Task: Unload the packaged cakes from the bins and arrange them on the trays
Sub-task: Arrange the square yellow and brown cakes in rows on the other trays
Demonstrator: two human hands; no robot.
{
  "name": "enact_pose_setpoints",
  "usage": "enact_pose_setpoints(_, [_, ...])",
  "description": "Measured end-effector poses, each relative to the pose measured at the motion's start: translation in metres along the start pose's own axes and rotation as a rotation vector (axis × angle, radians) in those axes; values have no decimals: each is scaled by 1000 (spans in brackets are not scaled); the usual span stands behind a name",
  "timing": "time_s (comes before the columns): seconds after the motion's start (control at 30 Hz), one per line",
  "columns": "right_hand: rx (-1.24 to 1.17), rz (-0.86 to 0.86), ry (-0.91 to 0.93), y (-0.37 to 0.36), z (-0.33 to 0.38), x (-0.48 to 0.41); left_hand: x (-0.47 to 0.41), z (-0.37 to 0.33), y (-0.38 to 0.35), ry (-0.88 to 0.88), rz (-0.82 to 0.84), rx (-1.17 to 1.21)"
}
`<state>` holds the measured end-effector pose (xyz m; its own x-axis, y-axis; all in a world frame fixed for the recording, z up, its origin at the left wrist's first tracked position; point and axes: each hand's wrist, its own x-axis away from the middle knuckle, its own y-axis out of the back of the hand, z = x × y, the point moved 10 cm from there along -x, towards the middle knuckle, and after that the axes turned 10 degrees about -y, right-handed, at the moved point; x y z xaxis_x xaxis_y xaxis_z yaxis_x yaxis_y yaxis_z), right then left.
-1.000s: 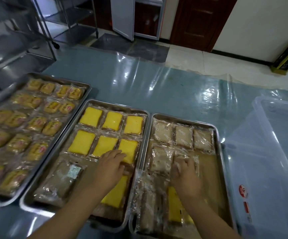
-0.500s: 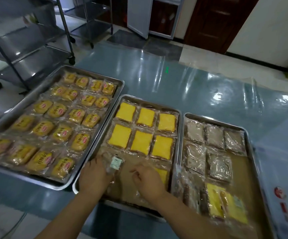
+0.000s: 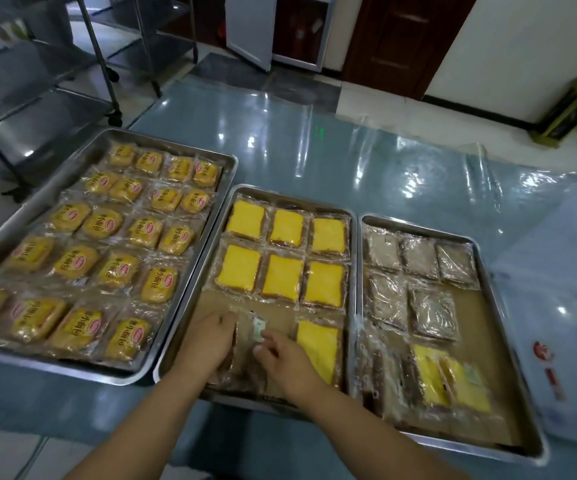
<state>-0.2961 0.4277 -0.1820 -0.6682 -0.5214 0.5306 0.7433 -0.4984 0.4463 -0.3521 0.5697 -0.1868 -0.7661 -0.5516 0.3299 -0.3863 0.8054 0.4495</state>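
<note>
Three steel trays lie side by side. The left tray (image 3: 72,161) is full of round yellow packaged cakes. The middle tray (image 3: 292,199) holds several square yellow cakes in two rows, plus one more yellow cake (image 3: 318,348) at its near right. My left hand (image 3: 207,341) and my right hand (image 3: 287,358) both rest on a clear-wrapped brown cake (image 3: 245,355) at the near left of the middle tray. The right tray (image 3: 488,278) holds several brown wrapped cakes and a loose heap with yellow cakes (image 3: 453,379) near its front.
A translucent plastic bin (image 3: 564,306) with a red label stands at the right edge of the blue, plastic-covered table (image 3: 314,150). Steel shelving racks (image 3: 55,64) on wheels stand at the back left. A door and a cabinet are beyond the table.
My right hand has crossed from the right tray to the middle tray. Both hands now sit together on the wrapped brown cake at the near left. The view has shifted, showing more of the left tray.
</note>
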Motion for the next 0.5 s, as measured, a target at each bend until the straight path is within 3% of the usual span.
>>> enact_pose_setpoints(0.2, [47, -273, 29, 36, -4, 21, 1, -14, -39, 62, 67, 120])
enact_pose_setpoints(0.37, [-59, -269, -36, 59, -25, 23, 4, -38, -64, -14, 52, 151])
enact_pose_setpoints(0.5, [-163, -344, 0, 99, -37, 29, 1, -77, -68, -133, -89, 81])
